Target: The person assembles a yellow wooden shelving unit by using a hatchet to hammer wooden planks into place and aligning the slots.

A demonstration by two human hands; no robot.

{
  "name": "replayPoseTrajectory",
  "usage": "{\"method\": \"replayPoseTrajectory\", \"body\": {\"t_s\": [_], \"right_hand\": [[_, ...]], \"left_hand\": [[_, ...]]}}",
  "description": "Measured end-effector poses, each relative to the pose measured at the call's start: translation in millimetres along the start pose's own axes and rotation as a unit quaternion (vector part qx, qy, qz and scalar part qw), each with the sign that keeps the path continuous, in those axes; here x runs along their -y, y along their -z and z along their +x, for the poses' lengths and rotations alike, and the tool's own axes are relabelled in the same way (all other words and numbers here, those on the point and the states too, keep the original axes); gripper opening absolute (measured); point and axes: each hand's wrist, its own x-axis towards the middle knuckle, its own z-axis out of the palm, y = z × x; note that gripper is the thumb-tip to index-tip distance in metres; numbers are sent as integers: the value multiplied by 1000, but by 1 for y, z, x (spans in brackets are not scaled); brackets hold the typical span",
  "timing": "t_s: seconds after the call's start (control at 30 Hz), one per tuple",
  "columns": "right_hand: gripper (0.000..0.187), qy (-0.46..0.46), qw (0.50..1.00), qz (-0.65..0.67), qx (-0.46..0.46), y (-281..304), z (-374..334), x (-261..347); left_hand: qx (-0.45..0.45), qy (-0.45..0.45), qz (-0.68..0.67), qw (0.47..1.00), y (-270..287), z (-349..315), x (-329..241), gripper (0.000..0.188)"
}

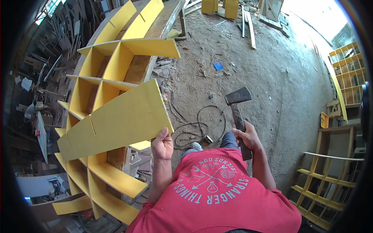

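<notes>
My left hand (162,145) grips a yellow board (124,120) by its near right corner. The board has narrow slots cut in its face and is held up over a yellow slotted lattice (112,83), hiding part of it. In my right hand (248,136) is a hatchet (238,97), held upright by its dark, wrapped handle with the metal head at the top. The lattice, made of interlocking yellow boards, rests on a wooden workbench (139,70) to my left. Several of its board ends stick out past the crossings.
A black cable (199,123) lies coiled on the dirt floor near my feet. Further off are a blue scrap (218,65) and loose wood strips (250,30). Other yellow lattices (326,178) stand at the right. Piled wood pieces (58,42) fill the far left.
</notes>
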Motion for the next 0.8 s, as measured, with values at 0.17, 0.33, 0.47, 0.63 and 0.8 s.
{"method": "replayPoseTrajectory", "body": {"t_s": [0.17,0.33,0.47,0.63,0.8], "right_hand": [[32,5,999,-19,39,34,96,37],[33,-26,974,-160,157,71,238,90],[40,-23,929,-261,262,70,347,120],[44,-28,874,-305,377,66,425,202],[38,-43,880,-274,386,61,493,278]], "left_hand": [[-40,-37,-13,998,0,77,8,39],[-80,-77,12,994,-30,122,48,41],[-104,-94,5,990,-86,152,109,44],[-97,-121,-12,988,-123,198,147,46],[-110,-198,-34,973,-150,236,153,51]]}}
